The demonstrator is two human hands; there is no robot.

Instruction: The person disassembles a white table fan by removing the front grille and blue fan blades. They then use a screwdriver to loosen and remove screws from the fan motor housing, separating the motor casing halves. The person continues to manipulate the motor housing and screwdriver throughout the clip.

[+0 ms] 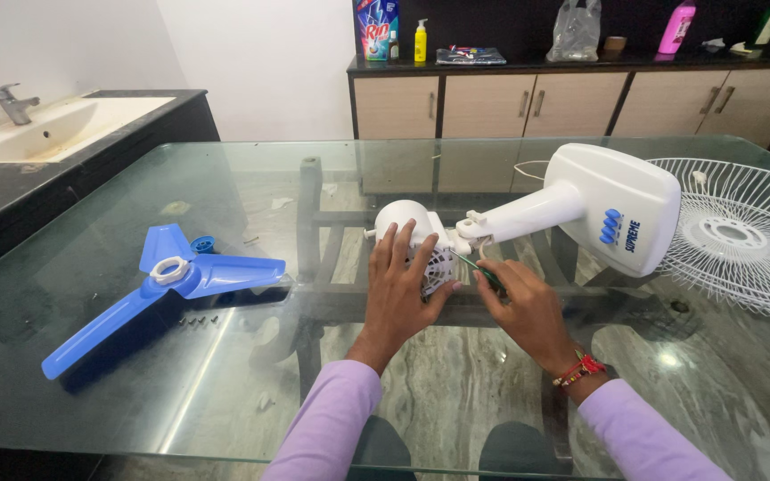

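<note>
Glass worktop (225, 392) carries the white fan motor housing (407, 221) at its middle. Your left hand (400, 283) lies flat on it, fingers spread. Your right hand (528, 307), grip closed around a green screwdriver (476, 270), points its tip at the housing. Blue fan blade (171, 285) lies well left.

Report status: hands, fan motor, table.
Left hand flat on white fan motor housing. Right hand holds green screwdriver at it. Blue fan blade lies apart, left.
</note>
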